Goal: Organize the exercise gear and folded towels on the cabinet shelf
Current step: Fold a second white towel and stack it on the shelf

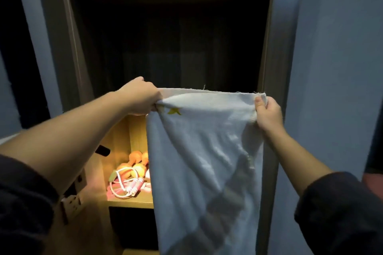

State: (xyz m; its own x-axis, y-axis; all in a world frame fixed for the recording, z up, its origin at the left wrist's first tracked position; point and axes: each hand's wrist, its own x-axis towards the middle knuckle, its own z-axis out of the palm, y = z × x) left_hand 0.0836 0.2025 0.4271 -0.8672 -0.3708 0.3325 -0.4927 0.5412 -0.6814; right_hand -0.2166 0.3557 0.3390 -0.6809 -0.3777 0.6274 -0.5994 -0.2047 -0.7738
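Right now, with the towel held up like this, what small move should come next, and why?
Probably bring the left hand across to the right hand, folding the towel in half. Each hand pinches a top corner and the towel hangs open, unfolded, in front of the lit shelf, where the dumbbells and jump rope lie.

One wide-angle camera rides on the person's head and faces forward and somewhat downward into the open cabinet (69, 58). It is close: both forearms (72, 130) enter from the lower corners, and the left hand (141, 97) and right hand (268, 115), gripping the towel (203, 151), sit mid-frame. The lit shelf (132, 203) lies low at left; the wall (335, 68) fills the right edge.
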